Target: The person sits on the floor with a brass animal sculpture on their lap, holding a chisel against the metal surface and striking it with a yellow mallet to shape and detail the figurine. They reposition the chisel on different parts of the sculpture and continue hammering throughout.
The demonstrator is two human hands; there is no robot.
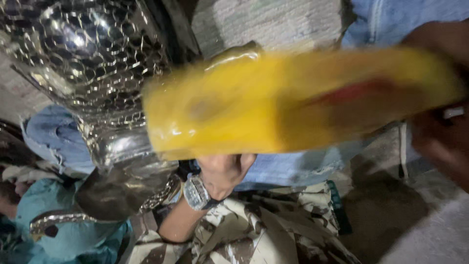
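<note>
Above the rough grey floor, our left hand gripped under the blurred yellow pack, fingers curled to support it, and the right hand at its far end was too blurred to tell.

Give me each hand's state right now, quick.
Left hand: closed, fingers curled under the blurred yellow object; a firm grip cannot be confirmed.
Right hand: at the yellow object's far end; state cannot be told.

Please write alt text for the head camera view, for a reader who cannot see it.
A blurred yellow packet fills the middle, gripped at its right end by the right hand. The left hand, with a wristwatch, is closed beneath it, beside a shiny embossed metal vessel. Camouflage fabric lies below.
</note>
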